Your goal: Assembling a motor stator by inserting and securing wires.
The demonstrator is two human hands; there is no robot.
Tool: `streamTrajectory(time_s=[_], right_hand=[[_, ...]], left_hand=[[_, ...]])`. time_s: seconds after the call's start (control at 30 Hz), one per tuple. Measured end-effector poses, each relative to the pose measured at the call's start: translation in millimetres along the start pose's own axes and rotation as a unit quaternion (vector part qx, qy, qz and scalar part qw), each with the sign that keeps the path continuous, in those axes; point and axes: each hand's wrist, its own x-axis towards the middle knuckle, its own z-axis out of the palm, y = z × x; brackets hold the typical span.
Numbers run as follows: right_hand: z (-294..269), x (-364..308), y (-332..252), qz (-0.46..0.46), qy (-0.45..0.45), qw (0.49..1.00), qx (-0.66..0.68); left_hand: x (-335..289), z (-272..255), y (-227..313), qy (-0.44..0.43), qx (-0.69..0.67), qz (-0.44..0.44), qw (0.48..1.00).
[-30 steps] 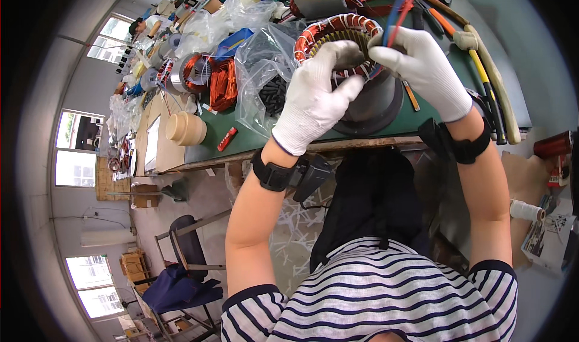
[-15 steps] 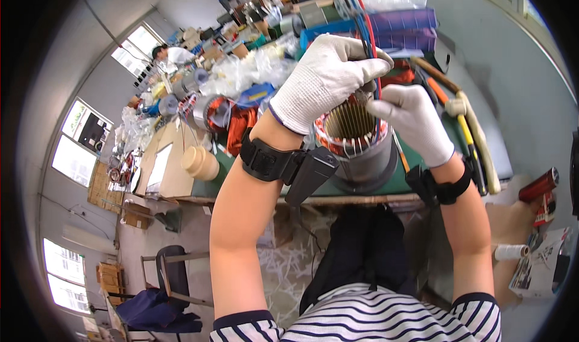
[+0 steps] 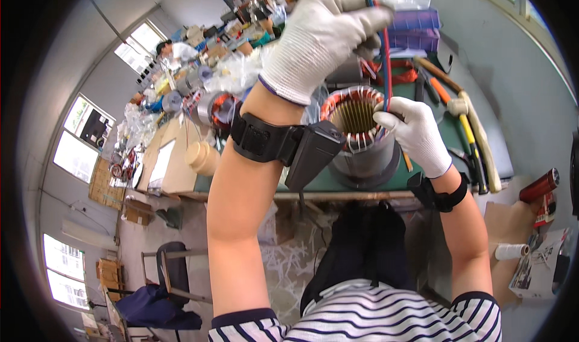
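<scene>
Left hand (image 3: 325,43): raised high, back of the white glove to the camera, fingers pointing right; grip clamped on the upper run of the red and blue wires (image 3: 386,70). Right hand (image 3: 416,131): lower and nearer the body, palm inward; grip pinched, thumb and forefinger together on the same wires. Wires span the two grips, nearly upright.

Wound stator (image 3: 362,166): upright, just left of the right grip, below the left one, on the green tabletop (image 3: 321,184). Right of the right grip: yellow-and-black handle (image 3: 473,149), other long tools beside it. Beyond both grips: purple bins (image 3: 416,39).

Room: well left of the left grip, a co-worker (image 3: 181,52) and windows (image 3: 65,263); below it, a chair (image 3: 172,266) and scrap-strewn floor (image 3: 289,272).
</scene>
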Motion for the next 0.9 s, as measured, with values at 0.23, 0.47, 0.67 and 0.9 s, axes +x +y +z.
streamTrajectory(time_s=[0.23, 0.47, 0.67, 0.9], right_hand=[[1, -30, 22, 0.145, -0.039, 0.988, 0.028], [1, -36, 36, 0.144, -0.039, 0.980, 0.134], [0, -35, 39, 0.186, -0.048, 0.961, 0.197], [-3, -29, 40, 0.176, -0.075, 0.969, 0.155]], left_hand=[[-93, 30, -92, 0.048, 0.326, 0.043, 0.943], [-121, 63, -133, 0.115, 0.398, 0.088, 0.906], [-123, 64, -131, 0.133, 0.388, 0.093, 0.907], [-121, 56, -130, 0.097, 0.377, 0.085, 0.917]])
